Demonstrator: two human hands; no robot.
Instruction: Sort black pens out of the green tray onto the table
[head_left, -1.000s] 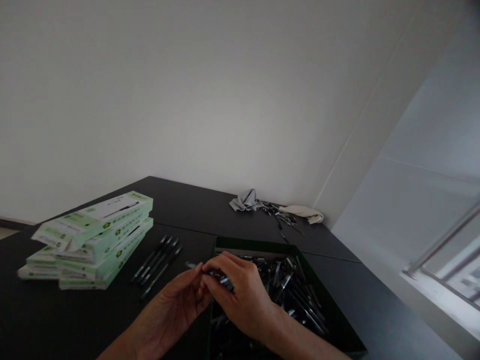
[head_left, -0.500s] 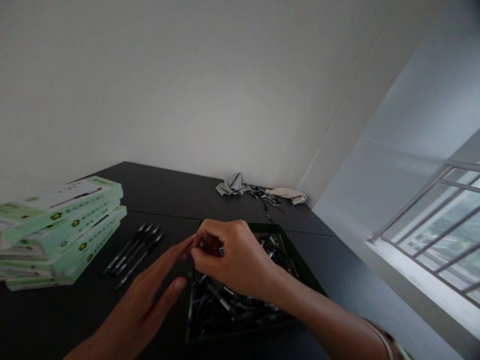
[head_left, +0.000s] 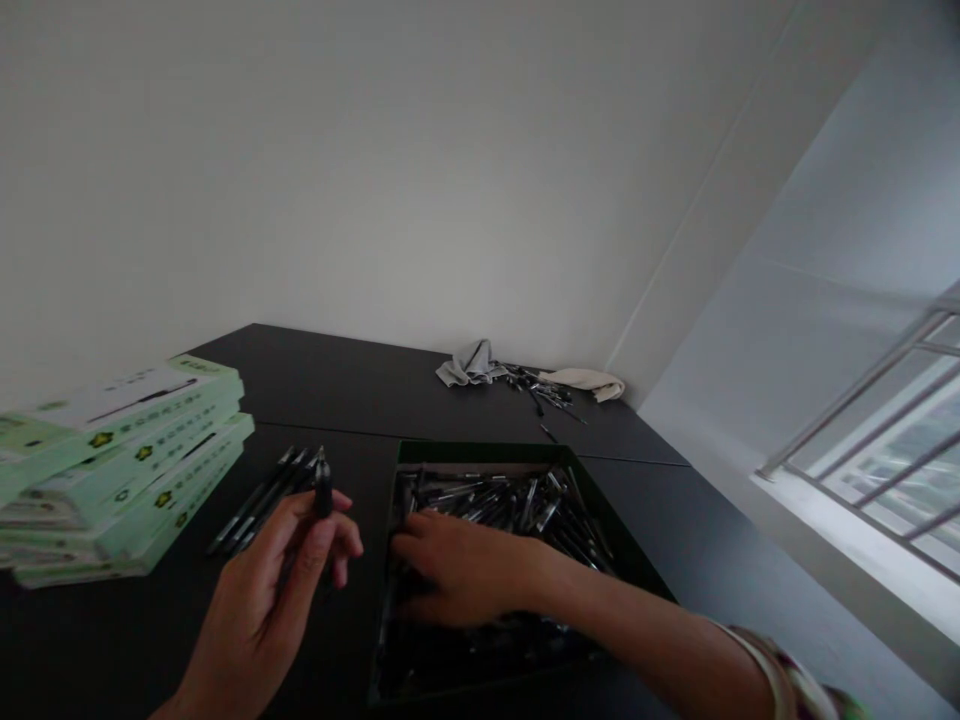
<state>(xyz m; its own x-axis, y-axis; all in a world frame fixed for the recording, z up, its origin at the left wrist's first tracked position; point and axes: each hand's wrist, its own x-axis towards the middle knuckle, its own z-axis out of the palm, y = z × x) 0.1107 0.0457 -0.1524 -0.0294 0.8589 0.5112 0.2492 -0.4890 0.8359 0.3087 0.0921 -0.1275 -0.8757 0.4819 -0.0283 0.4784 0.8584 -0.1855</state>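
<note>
A smooth, dark worktop carries an open, straight-sided tray and stacked, oblong, pale-green boxes. The right hand is down among slim, shiny pens in the tray, its grip hidden, so I cannot tell its state. Left of the tray, the left hand pinches a slender black pen between thumb and fingers, its pointed tip rising above the grip.

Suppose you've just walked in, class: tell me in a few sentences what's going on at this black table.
A person's left hand holds a slim black pen, its tip pointing up. Their right hand is down in an open, dark green box of jumbled black pens; whether it grips one is hidden. Several black pens lying side by side are between the left hand and a stack of green-and-white boxes.
</note>
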